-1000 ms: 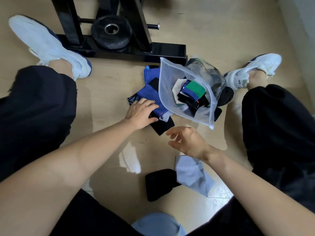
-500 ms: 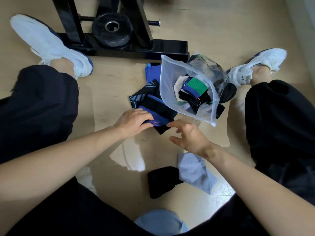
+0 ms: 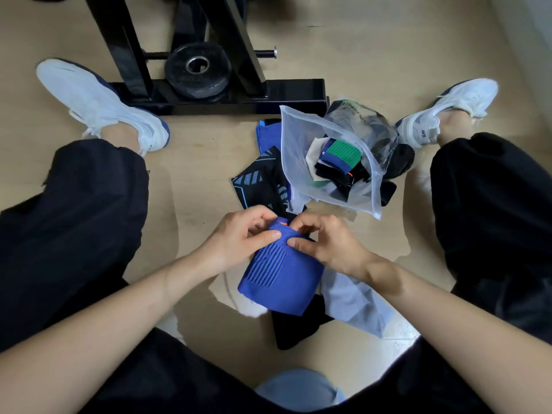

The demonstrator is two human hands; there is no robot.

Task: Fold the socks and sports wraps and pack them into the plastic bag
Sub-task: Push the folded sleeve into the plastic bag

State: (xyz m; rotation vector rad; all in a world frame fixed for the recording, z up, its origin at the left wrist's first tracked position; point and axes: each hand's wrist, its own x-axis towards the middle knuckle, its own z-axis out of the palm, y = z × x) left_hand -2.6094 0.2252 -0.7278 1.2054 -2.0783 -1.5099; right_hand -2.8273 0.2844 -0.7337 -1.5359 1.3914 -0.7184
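Blue sports wrap [image 3: 282,273] is pinched at its top edge by left hand [image 3: 243,237] and right hand [image 3: 324,243], near the plastic bag [image 3: 301,138] of folded items.

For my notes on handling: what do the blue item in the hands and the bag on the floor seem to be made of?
The blue item: apparently stretchy knit fabric, matte; ribbed lines show. The plastic bag: thin frosted translucent film, probably plastic; folded items show dimly through it.
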